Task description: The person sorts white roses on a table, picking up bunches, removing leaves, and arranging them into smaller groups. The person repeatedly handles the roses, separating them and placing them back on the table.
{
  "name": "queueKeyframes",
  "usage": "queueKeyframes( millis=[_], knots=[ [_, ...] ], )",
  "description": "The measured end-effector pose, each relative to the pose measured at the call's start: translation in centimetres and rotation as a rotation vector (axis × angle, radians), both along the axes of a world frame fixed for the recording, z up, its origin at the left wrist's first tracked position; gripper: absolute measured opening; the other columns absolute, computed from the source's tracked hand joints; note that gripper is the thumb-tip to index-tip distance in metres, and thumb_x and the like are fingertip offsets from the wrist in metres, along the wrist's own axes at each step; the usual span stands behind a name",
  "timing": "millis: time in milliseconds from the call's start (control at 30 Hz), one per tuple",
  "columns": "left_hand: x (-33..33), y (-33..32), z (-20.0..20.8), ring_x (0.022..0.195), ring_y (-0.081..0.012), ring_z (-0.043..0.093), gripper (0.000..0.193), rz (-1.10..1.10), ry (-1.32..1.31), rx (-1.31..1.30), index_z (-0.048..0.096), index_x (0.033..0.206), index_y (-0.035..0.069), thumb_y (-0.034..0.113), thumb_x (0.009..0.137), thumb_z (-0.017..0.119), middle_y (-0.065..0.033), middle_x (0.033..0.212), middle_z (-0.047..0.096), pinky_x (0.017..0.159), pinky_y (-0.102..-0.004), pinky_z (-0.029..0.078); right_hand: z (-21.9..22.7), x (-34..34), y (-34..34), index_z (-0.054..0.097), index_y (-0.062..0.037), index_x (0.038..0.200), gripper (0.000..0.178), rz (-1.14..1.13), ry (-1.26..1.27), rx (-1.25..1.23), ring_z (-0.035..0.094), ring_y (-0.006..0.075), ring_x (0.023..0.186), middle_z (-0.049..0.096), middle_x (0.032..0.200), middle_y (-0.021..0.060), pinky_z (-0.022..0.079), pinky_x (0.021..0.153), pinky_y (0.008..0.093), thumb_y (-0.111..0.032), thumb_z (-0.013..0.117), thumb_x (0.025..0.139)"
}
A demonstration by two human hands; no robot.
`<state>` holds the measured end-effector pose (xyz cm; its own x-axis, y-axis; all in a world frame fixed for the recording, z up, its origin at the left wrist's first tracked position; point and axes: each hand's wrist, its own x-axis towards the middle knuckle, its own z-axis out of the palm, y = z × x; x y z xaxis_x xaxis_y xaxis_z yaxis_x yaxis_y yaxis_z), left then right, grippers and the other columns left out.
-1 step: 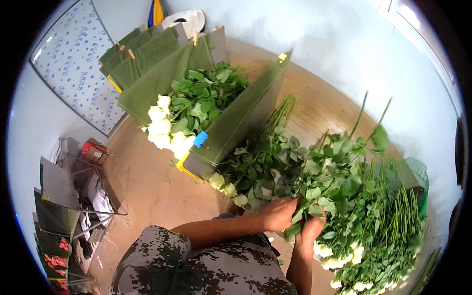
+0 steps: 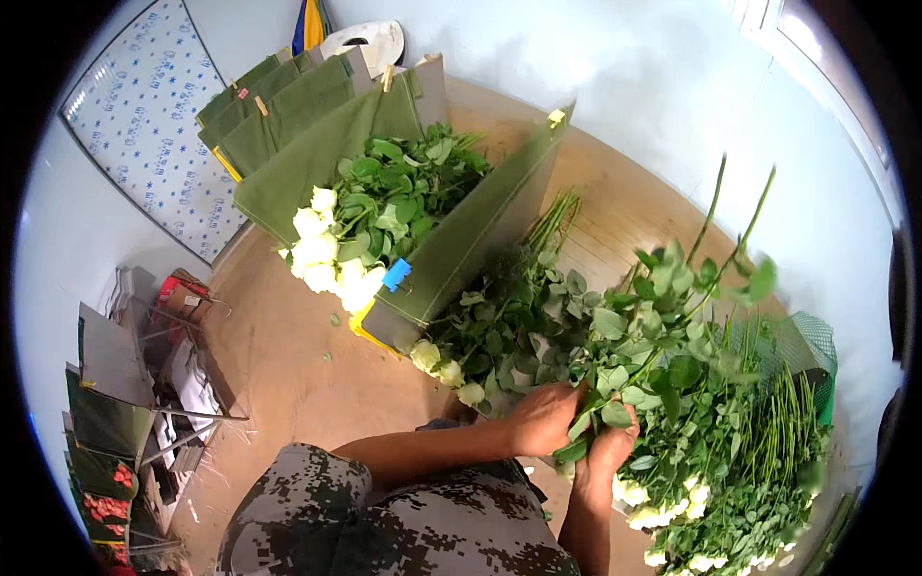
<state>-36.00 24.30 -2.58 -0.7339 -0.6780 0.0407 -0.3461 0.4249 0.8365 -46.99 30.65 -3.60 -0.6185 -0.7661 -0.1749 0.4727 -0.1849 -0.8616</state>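
1. Green leafy rose stems, a small bunch, right of centre in the frame. Cut ends point to the upper right; blooms are not made out, seemingly hidden at the hands. Likely light; stems springy and fairly stiff, leaves soft and easily torn, thorns possible. Best hold: the firm stem, clear of the petals, which should bruise readily.

2. Left hand, below centre right. Closed about the lower leafy part of the bunch; fingers partly covered by foliage.

3. Right hand, just beside the left. Curled round the same stems, thumb side uppermost; exact finger placement cannot be told.

4. Rose pile, lower right. Pale blooms toward the bottom edge, bare stems upward; green mesh beside it at the right.

5. Loose roses, centre, left of the held bunch; cream heads toward the lower left.

6. Green cloth-covered panel, upper centre, set aslant, with blue clip at its lower end.

7. White roses, upper left of centre, lying between that panel and further green panels.

8. Wooden tabletop, upper right of centre, beneath the flowers.
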Motion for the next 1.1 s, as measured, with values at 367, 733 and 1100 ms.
queueKeyframes(
  millis=[367, 733, 1100],
  knots=[
    [26.9, -6.9, 19.3, 0.107, -0.0303, 0.052, 0.045, 0.724, -0.121, -0.382, 0.051, 0.117, 0.001, 0.031, 0.084, 0.059, -0.0196, 0.114, 0.053, 0.086, -0.0399, 0.042, 4.9, 1.0, -1.2, 0.046, -0.0006, 0.127, 0.034, 0.428, 0.262, -0.127, 0.060, 0.0171, 0.088, 0.060, 0.107, 0.0120, 0.050, 0.081, 0.0302, -0.007, 0.049, 0.093],
    [26.1, -19.6, 10.2, 0.119, -0.0220, 0.047, 0.050, 0.467, -0.318, -0.232, 0.033, 0.139, 0.001, 0.023, 0.096, 0.046, -0.0158, 0.134, 0.045, 0.100, -0.0314, 0.036, -9.8, -12.9, 9.0, 0.058, -0.0007, 0.106, 0.027, -0.246, 1.096, 0.738, 0.061, 0.0335, 0.092, 0.063, 0.101, 0.0192, 0.047, 0.082, 0.0399, -0.016, 0.058, 0.084],
    [23.4, -5.8, 17.4, 0.096, -0.0158, 0.053, 0.038, 0.873, 0.141, -0.763, 0.049, 0.126, -0.004, 0.022, 0.098, 0.044, -0.0107, 0.119, 0.057, 0.088, -0.0286, 0.040, -11.3, -22.0, 9.8, 0.058, -0.0007, 0.108, 0.041, -0.010, 1.068, 1.411, 0.063, 0.0325, 0.088, 0.065, 0.095, 0.0199, 0.050, 0.080, 0.0402, -0.020, 0.063, 0.072]
  ],
)
